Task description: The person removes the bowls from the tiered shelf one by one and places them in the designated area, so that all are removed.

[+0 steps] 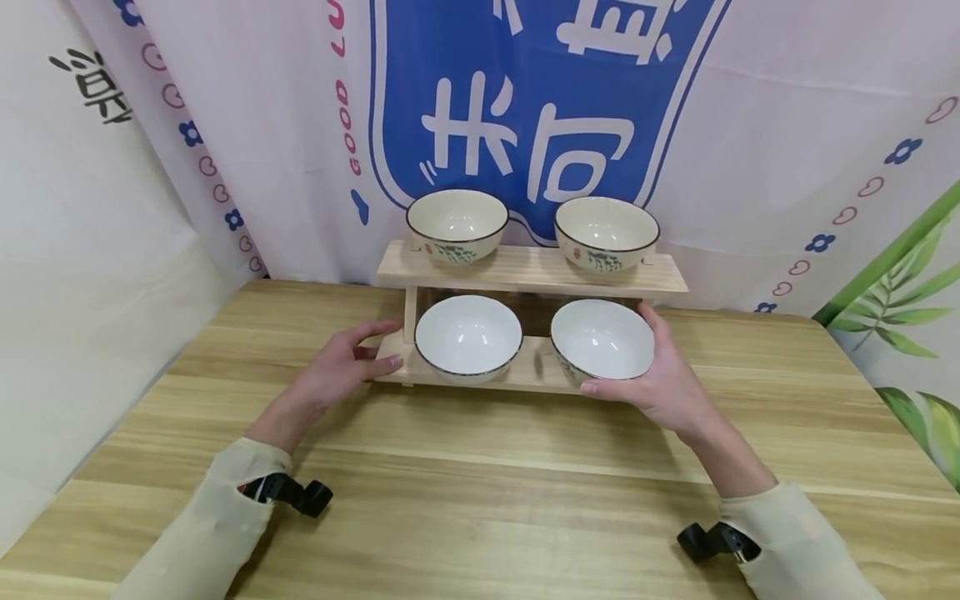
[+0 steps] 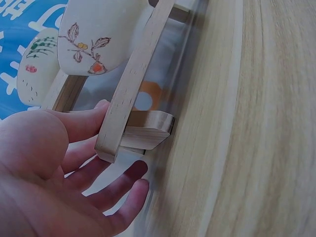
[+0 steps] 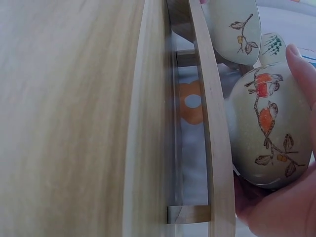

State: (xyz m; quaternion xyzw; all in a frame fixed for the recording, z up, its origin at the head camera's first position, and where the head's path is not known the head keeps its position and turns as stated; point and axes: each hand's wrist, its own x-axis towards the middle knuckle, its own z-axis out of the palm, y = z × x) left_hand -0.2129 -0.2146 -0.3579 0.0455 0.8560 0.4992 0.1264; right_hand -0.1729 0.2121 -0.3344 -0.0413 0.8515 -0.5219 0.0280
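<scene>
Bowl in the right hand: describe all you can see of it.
The bowl looks ceramic: glossy white inside, dark rim line, pale outside painted with orange birds and a leafy twig. It is empty, mouth up, at the right end of the wooden lower shelf. The right hand grips its right side; whether its base touches the shelf is hidden.

Left forearm [image 1: 210, 508] and right forearm [image 1: 795, 542] both angle forward, bare wrists [image 1: 277, 423] right behind the hands. Left hand [image 1: 341, 362] is gripping, thumb [image 2: 84, 121] opposite spread, gently bent fingers [image 2: 129, 186]. Right hand [image 1: 671, 387]'s cupped wider in its grip, thumb pointing inward, fingertips farther ahead
</scene>
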